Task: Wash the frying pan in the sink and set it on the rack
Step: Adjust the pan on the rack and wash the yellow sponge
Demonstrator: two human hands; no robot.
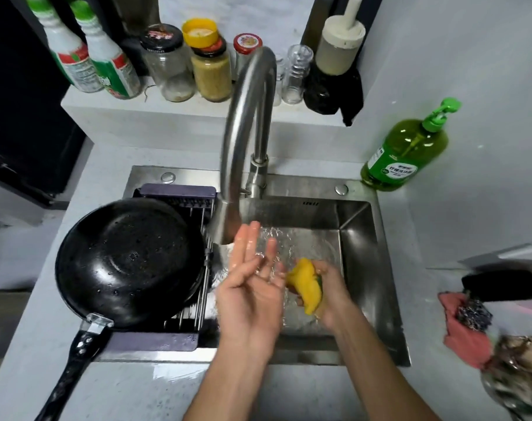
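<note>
The sink is my landmark. Over its left side lies the purple-ended wire rack, and my frying pan sits on that rack upside down, black base beaded with water, its handle reaching out past the sink's front-left corner over the tabletop. I judge the pan stiff, fairly heavy and slick while wet, so the handle near its riveted bracket is the place to take it, with the rim as a second support.

Above the sink's middle, the faucet runs water into the basin. My left hand is spread loose under the stream, holding nothing; my right hand squeezes a yellow sponge, soft and soaked.

At the sink's back-right corner stands a dish soap bottle, nearly full of green liquid. Behind the sink, a jar holds tan granules, possibly seasoning.
</note>
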